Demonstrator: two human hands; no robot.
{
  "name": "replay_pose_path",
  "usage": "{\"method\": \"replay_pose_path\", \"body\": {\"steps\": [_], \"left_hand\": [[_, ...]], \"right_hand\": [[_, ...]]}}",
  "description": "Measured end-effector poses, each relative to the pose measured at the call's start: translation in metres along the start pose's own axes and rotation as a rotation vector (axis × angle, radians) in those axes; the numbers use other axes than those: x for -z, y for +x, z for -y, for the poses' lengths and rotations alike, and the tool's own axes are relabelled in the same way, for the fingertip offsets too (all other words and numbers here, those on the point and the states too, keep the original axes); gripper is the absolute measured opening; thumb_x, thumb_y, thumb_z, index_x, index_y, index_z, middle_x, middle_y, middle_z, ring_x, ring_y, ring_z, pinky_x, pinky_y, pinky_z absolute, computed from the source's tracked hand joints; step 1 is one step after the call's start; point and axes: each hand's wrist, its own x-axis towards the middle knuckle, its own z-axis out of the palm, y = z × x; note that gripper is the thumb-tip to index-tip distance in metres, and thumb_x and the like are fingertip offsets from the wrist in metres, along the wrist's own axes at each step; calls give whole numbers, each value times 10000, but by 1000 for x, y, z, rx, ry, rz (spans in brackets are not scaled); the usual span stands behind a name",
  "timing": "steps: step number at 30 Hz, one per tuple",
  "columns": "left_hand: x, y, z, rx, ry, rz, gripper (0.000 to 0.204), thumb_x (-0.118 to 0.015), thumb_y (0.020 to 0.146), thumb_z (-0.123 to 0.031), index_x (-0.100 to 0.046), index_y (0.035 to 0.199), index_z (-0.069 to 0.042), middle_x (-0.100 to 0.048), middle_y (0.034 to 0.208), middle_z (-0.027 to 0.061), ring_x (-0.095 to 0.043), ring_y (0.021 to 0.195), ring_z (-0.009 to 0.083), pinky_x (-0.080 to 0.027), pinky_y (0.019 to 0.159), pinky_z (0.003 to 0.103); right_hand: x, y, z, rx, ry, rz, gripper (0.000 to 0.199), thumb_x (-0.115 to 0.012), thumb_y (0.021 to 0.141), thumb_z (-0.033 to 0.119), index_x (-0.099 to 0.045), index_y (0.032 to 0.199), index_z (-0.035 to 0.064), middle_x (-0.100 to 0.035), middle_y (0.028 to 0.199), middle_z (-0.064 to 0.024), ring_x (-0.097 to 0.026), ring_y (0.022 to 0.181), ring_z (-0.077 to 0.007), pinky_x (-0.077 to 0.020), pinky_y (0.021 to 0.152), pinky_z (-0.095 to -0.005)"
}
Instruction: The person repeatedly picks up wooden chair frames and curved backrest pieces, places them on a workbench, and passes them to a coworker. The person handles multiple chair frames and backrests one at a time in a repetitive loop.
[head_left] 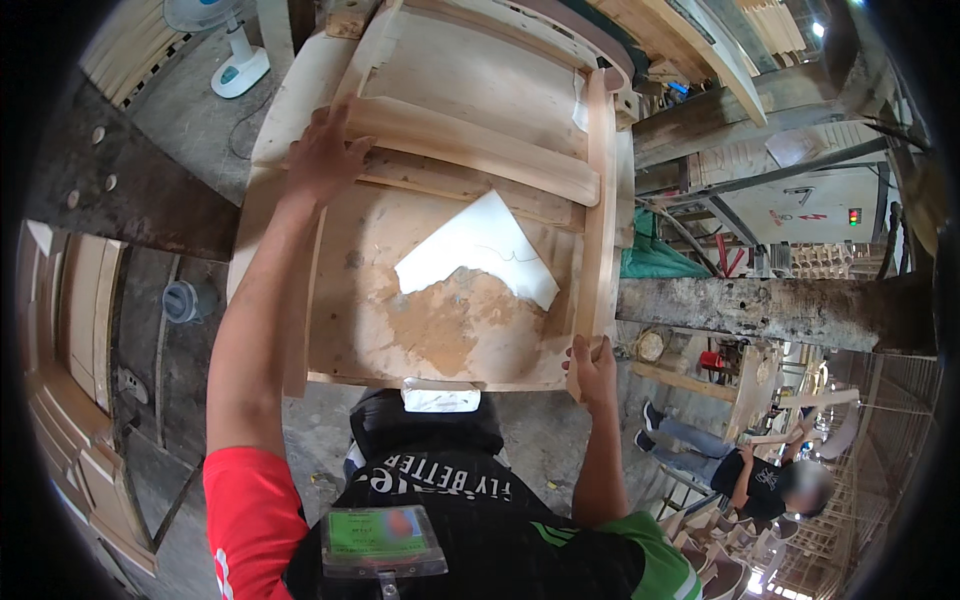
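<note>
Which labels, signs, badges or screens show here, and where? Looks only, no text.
Badge holder: on the person's chest at the bottom edge, clear plastic rectangle with a green card inside.
Wall sign: on the pale wall at upper right, small, red marks on white.
Indicator light box: just right of that sign, small dark box with a red and a green light.
Paper sheet: lying on the wooden frame between the hands, white, angular, a faint pen line.
</note>
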Motion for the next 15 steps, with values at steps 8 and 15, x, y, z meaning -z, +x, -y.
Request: {"method": "replay_pose_path", "body": {"steps": [8, 15], "left_hand": [[6, -11, -11, 100, 55, 109, 887, -641, 962, -450, -192, 1643, -102, -453, 1514, 286, -538, 1318, 450, -451, 1091, 540], [27, -85, 4, 150, 17, 211, 837, -654, 953, -307, -215, 1589, 12, -653, 1186, 338, -658, 1038, 513, -525, 961, 565]], "right_hand": [[7, 5, -5, -19, 152, 159, 478, -682, 1003, 262, -438, 1341, 28, -605, 814, -61, -628, 613, -156, -516, 497, -328], [4, -8, -6, 99, 275, 107, 532, -702, 954, 182, -459, 1366, -52, -671, 946, -150, -667, 652, -206, -550, 521, -347]]}}
